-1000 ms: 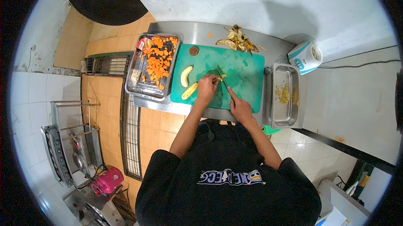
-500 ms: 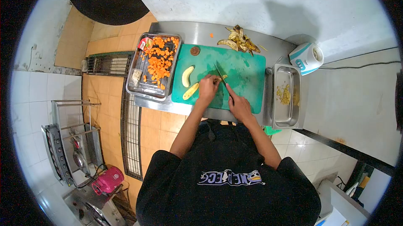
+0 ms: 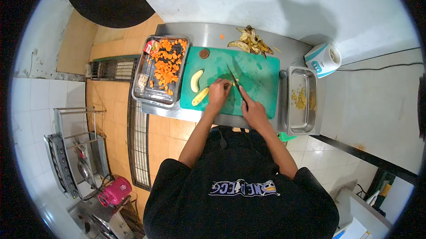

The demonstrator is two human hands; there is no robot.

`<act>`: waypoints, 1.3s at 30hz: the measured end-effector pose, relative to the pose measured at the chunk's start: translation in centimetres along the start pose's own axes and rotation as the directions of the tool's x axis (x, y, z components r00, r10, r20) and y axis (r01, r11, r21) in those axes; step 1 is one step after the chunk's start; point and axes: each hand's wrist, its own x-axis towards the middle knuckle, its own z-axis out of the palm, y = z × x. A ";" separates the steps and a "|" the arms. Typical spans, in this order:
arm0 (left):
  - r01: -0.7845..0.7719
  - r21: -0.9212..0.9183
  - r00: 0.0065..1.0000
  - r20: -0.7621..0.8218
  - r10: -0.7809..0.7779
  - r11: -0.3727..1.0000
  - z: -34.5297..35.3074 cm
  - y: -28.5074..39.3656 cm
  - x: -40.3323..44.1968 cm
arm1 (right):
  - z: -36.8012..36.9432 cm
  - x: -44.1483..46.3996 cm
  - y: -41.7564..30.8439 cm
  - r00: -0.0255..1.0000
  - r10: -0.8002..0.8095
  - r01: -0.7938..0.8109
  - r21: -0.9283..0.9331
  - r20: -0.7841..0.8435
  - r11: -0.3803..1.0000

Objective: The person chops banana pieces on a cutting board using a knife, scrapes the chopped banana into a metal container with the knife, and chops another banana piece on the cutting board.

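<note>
On the green cutting board [image 3: 262,66], my left hand [image 3: 218,94] is closed, its fingers pinching a small banana piece [image 3: 234,82] that they partly hide. A knife [image 3: 235,80] is gripped in my right hand [image 3: 255,112], its blade slanting up and left beside the piece and my left fingertips. Left of my left hand lie a peeled curved banana [image 3: 196,81] and, closer to me, a second yellow banana [image 3: 200,96]. A small round brown thing [image 3: 204,53] sits near the board's far left edge.
A tray [image 3: 153,100] with orange carrot pieces and small packets stands left of the board. Banana peels [image 3: 251,43] lie behind it. To the right are a metal pan [image 3: 306,126] with small yellow pieces and a paper roll pack [image 3: 322,61].
The knife has shifted slightly and its blade angle has changed a little beside the banana piece. My left hand has stayed nearly in place. The whole view has drifted slightly.
</note>
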 end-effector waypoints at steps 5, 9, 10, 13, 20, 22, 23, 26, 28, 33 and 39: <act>0.018 -0.045 1.000 -0.003 -0.018 0.999 -0.2 0.1 0.0 | 2.3 -0.9 2.0 0.996 0.028 -0.025 -0.035 0.089 0.999; 0.019 -0.036 0.999 -0.033 -0.021 0.999 -0.1 0.4 -0.1 | 0.0 -3.1 1.5 0.983 0.081 -0.078 -0.026 0.163 0.997; 0.015 -0.038 0.999 -0.030 -0.016 0.999 -0.1 0.5 0.0 | -0.6 -3.2 1.2 0.978 0.097 -0.095 -0.019 0.186 0.995; 0.062 -0.120 0.998 -0.012 -0.064 0.991 -0.1 0.5 -0.2 | -0.5 -2.6 1.2 0.997 0.031 -0.034 0.050 0.064 0.998; 0.052 -0.080 0.999 -0.012 -0.053 0.995 -0.5 0.6 0.0 | 0.8 -0.7 0.9 0.999 0.015 -0.015 -0.009 0.052 1.000; 0.048 -0.077 0.999 -0.008 -0.049 0.996 -0.6 0.6 0.0 | 0.8 -1.8 1.1 0.997 0.013 -0.012 -0.013 0.079 1.000; 0.060 -0.086 0.998 -0.010 -0.061 0.994 -0.6 0.7 0.0 | 0.6 -2.3 1.3 0.997 0.011 -0.010 -0.014 0.081 1.000; 0.056 -0.092 0.998 -0.014 -0.058 0.994 -0.2 0.4 -0.2 | -1.4 -3.3 0.3 0.977 0.112 -0.118 0.024 0.184 0.993; 0.036 -0.087 0.999 -0.017 -0.038 0.996 0.0 0.1 -0.2 | -1.6 -3.5 0.3 0.986 0.085 -0.087 0.007 0.141 0.996; 0.001 -0.056 0.999 -0.045 -0.003 0.998 0.0 0.0 -0.3 | -1.1 -0.7 0.1 0.998 0.031 -0.033 0.040 0.053 0.999; 0.007 -0.099 0.998 -0.056 -0.013 0.995 -0.6 0.5 -0.3 | 0.4 -2.8 1.5 0.988 0.049 -0.049 -0.002 0.144 0.999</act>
